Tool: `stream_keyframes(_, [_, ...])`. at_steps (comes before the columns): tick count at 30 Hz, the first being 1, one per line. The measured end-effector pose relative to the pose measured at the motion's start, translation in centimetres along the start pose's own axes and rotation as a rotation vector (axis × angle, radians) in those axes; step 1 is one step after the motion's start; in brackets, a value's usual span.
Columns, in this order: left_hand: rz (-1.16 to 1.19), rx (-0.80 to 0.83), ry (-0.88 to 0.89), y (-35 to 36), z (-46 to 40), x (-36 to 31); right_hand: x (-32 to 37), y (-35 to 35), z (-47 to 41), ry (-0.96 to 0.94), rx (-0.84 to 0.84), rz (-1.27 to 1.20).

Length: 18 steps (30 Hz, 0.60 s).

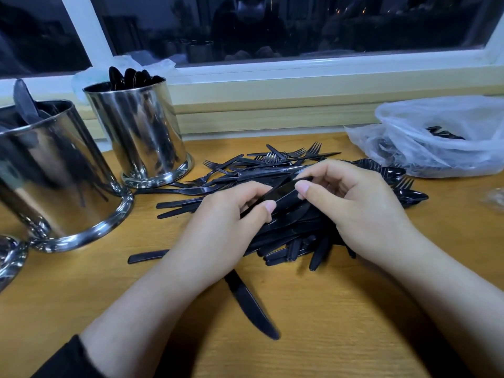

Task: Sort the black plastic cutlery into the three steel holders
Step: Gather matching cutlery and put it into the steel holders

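Your left hand (pixel 229 214) and right hand (pixel 351 203) both pinch one black knife (pixel 278 196) just above the cutlery pile (pixel 272 186) on the bench (pixel 327 309) — fingers curled round it at either end. The holders stand well off to your left: the near one (pixel 54 173) holds knives, the far one (pixel 139 132) spoons, and the third (pixel 8 257) barely shows at the frame edge. Watch the lift — neighbouring handles overlap and may drag along. A stray knife (pixel 251 304) lies under your left wrist; your sleeve could sweep it away.
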<state>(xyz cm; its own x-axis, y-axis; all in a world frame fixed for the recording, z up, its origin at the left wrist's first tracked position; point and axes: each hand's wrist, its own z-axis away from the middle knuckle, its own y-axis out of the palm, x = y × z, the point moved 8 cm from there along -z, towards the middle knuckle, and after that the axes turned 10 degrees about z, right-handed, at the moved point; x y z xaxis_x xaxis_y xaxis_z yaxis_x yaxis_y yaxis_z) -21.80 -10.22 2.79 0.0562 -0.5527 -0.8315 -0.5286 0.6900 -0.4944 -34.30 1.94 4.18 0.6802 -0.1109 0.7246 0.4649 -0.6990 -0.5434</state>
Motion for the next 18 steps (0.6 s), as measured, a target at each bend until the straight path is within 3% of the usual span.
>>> stream_keyframes(7, [0.056,0.089,0.027,0.7,0.1,-0.7,1.1,0.7,0.2,-0.032,0.039,-0.114])
stream_keyframes(18, [-0.115,-0.018,-0.022,-0.4,0.0,-0.1,-1.2,-0.8,-0.5,0.129,-0.128,-0.322])
